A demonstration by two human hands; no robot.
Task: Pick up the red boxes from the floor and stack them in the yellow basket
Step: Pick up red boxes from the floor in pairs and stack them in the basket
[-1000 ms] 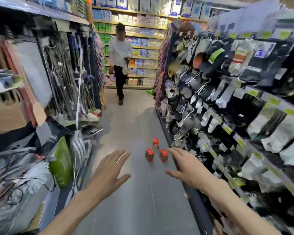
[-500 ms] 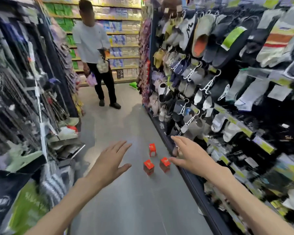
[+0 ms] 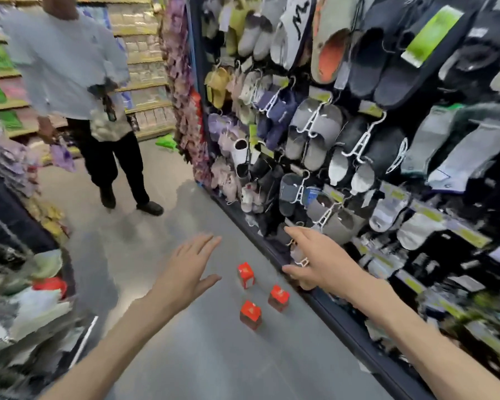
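Neither hand has a grip on anything: the left hand [image 3: 189, 271] and the right hand [image 3: 315, 259] both reach forward with fingers straight and spread, palms down, and the three red boxes [image 3: 259, 295] lie on the grey floor [image 3: 202, 359] below and between them, untouched. The spread, reaching pose reads as readiness to go down for the boxes. The boxes sit in a loose triangle close to the foot of the slipper rack [image 3: 315, 134] on the right. The far box [image 3: 245, 274] stands taller than wide, its long axis upright; the right box [image 3: 278, 298] and the near box [image 3: 251, 314] look squatter, each with a red top face up. No yellow basket is in view. Another person [image 3: 78, 90] stands further down the aisle.
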